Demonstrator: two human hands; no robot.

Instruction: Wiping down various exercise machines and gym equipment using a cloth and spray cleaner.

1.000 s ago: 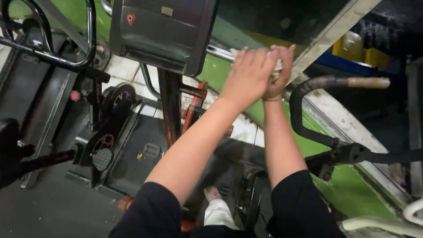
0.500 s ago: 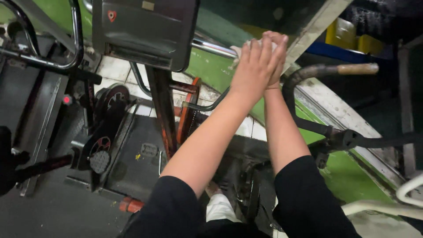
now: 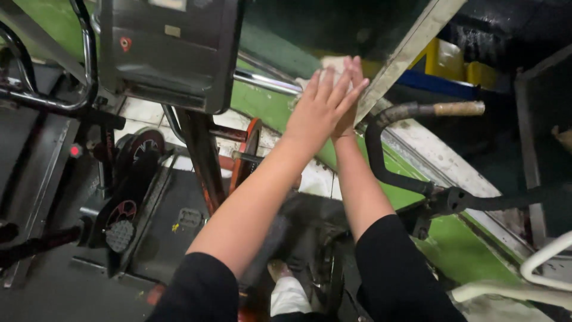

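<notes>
**Both palms stacked on a pale cloth at the green panel**

Up ahead of you, in the head view, your left hand (image 3: 319,110) lies flat with its fingers straight and close together, pointing up and to the right. Your right hand (image 3: 347,113) sits mostly under it; only its fingertips and thumb edge show past the left one. Between the palms and the surface is a white cloth (image 3: 326,67), bunched, with a small part peeking out above and to the left of your fingertips. Neither hand is curled into a fist: the left is spread flat on top, pressing rather than pinching. Whether the right hand's fingers close on the cloth I cannot tell, since the left covers them.

The cloth lies at the upper edge of the sloping green panel (image 3: 280,107), just beside the pale diagonal beam (image 3: 405,56) and above the chrome rail (image 3: 265,80). It is directly under your hands, so there is no gap between grip and cloth. Its shape is too crumpled to give a clear long axis; what shows spreads roughly along the rail, across the line of your fingers.

Your left hand is the upper one. To your right, the black curved handle (image 3: 387,149) with its tan grip (image 3: 459,108) stands near but apart. The grey metal box (image 3: 173,53) hangs to your left.
</notes>
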